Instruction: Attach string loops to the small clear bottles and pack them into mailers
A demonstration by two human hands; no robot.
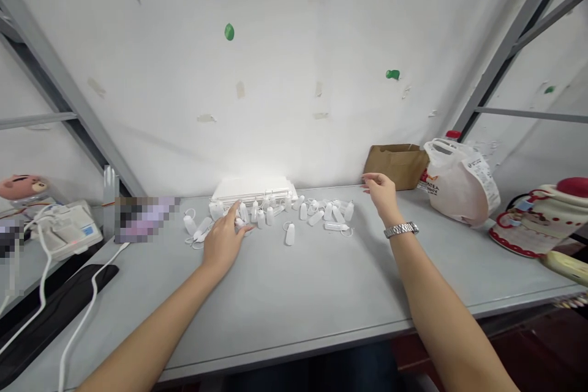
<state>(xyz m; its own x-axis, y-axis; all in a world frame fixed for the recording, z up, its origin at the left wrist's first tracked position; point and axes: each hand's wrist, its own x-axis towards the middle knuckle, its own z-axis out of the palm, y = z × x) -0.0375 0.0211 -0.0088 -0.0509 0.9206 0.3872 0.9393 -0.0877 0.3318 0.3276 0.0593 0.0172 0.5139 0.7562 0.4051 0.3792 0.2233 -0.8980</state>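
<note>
My left hand (224, 240) reaches in among small white plastic bottle-shaped pieces with thin loops, its thumb and fingers spread; it touches or hovers just over some of them, and its fingers hide a few. One white piece (290, 234) lies a little forward of the others, right of my left hand. More white pieces (316, 217) are scattered toward the right, along with a clear tube-like piece (337, 227). Raised above the tabletop to the right of the pile, my right hand (382, 195) has its fingers loosely bent and apart, with nothing visible in them.
Behind the pieces, a stack of flat white boxes or sheets (255, 188) rests against the wall. A brown paper bag (395, 165), a white carry bag (459, 187) and a decorated red-lidded container (535, 220) stand at the right. A white cable (94, 294) crosses the grey table (294, 300) at left.
</note>
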